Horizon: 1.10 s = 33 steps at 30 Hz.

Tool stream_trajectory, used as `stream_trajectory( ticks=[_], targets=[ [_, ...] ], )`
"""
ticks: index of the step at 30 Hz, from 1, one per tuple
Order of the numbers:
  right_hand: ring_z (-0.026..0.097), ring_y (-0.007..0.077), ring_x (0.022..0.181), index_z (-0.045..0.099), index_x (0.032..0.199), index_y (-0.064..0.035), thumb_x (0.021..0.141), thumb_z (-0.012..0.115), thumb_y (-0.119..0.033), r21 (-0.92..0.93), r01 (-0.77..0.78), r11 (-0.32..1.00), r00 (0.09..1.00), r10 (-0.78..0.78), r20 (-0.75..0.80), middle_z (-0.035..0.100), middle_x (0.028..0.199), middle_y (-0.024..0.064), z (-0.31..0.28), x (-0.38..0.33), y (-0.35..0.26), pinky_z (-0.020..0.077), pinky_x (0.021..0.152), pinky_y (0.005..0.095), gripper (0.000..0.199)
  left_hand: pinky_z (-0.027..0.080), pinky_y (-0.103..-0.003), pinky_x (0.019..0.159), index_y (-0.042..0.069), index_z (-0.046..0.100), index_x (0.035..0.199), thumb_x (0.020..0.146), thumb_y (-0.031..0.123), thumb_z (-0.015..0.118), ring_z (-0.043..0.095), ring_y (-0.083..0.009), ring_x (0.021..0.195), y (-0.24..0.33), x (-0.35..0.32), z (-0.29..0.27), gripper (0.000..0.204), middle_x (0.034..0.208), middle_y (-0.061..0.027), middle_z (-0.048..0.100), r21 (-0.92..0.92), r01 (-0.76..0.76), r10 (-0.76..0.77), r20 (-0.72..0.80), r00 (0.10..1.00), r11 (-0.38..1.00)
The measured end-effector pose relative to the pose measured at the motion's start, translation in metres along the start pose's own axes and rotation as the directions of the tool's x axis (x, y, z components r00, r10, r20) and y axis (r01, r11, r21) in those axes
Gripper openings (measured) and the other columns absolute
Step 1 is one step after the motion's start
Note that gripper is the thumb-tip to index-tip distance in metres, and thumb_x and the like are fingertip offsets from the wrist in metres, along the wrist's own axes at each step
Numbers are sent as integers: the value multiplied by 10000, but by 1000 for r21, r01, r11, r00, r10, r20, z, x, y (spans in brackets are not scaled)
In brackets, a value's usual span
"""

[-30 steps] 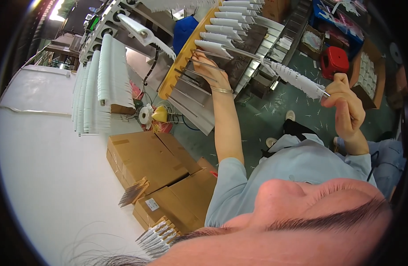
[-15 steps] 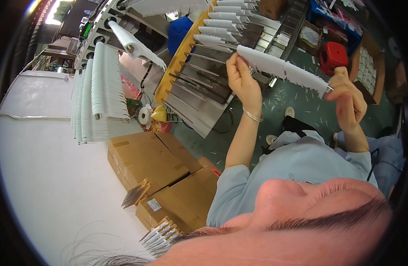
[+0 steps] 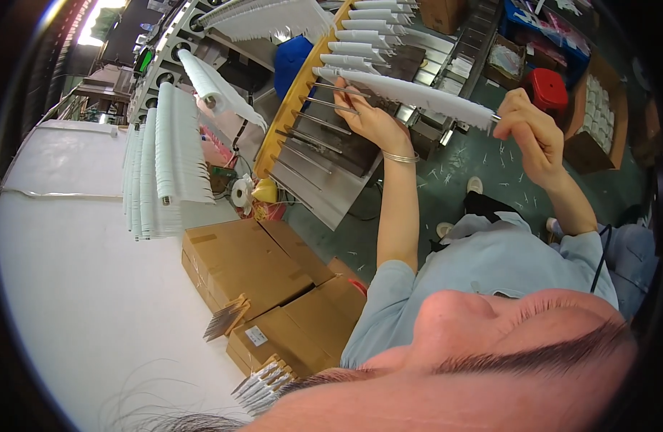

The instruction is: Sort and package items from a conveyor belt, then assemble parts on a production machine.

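My right hand (image 3: 531,133) pinches the bare right end of a thin metal rod. A white sleeve-like piece with a ragged lower edge (image 3: 418,92) covers the rod's length, and its left end reaches the yellow rack bar (image 3: 297,97). Below that end is my left hand (image 3: 374,124), its fingers stretched out and apart among the rack's bare metal rods (image 3: 324,128). Whether its fingertips touch a rod I cannot tell. Farther up the same bar, several rods carry similar white pieces (image 3: 364,36).
At the left, white fringed rolls (image 3: 166,144) hang from a machine beside a white table (image 3: 72,288). Cardboard boxes (image 3: 245,259) stand nearer. A red container (image 3: 546,90) and a carton of white rolls (image 3: 598,108) are at the right. White scraps litter the green floor (image 3: 454,173).
The covered rod has moved left, bringing its far end against the yellow bar. My left hand has let go of the white piece and moved left and down, fingers spreading; my right hand followed leftward.
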State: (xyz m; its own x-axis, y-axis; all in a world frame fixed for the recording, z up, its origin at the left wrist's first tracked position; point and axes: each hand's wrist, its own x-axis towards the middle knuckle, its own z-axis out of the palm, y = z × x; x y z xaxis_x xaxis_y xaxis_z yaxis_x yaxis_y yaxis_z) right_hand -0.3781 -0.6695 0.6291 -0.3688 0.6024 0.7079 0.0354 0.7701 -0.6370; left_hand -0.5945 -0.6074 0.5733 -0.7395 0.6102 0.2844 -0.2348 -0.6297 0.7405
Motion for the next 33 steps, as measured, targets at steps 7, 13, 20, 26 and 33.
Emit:
stream_trajectory(
  ticks=[7, 13, 20, 26, 33],
  targets=[
    [404, 206, 644, 548, 718, -24, 940, 442, -276, 115, 62, 991, 987, -44, -154, 459, 678, 55, -52, -38, 1, 311, 661, 344, 352, 419, -262, 827, 23, 525, 997, 940, 196, 492, 510, -123, 941, 5, -46, 12, 184, 965, -59, 545, -206, 207, -174, 165, 971, 956],
    [453, 223, 629, 563, 734, -69, 866, 577, -372, -350, 247, 904, 969, -228, 94, 467, 682, 38, -57, -72, -37, 340, 580, 367, 331, 441, -289, 769, 67, 530, 851, 917, 235, 521, 554, -145, 812, -24, -60, 40, 181, 827, -42, 564, -218, 691, -609, 343, 715, 689],
    [533, 209, 643, 595, 804, -76, 797, 671, -264, -84, 145, 986, 857, -83, 509, 549, 719, 34, -44, -82, -57, 387, 599, 344, 204, 446, -290, 724, 105, 521, 764, 894, 238, 507, 578, -156, 713, -73, -120, 56, 185, 699, -11, 567, 159, 893, -843, 434, 319, 420],
    [590, 145, 755, 641, 828, -23, 848, 610, -253, -12, -583, 812, 742, 527, -415, 617, 851, 45, -93, -81, 98, 461, 693, 276, 232, 422, -250, 690, 80, 549, 833, 921, 297, 475, 542, -119, 709, -110, -153, 90, 245, 751, -30, 583, 211, 912, -886, 391, 251, 351],
    [585, 129, 719, 655, 819, -49, 847, 602, -264, 551, -793, 260, 442, 868, 227, 646, 807, 59, -134, -30, 222, 453, 680, 265, 223, 382, -230, 738, 64, 549, 964, 952, 323, 414, 504, -101, 796, -155, -145, 155, 292, 896, -11, 534, 57, 918, -806, 503, 313, 393]
  ],
)
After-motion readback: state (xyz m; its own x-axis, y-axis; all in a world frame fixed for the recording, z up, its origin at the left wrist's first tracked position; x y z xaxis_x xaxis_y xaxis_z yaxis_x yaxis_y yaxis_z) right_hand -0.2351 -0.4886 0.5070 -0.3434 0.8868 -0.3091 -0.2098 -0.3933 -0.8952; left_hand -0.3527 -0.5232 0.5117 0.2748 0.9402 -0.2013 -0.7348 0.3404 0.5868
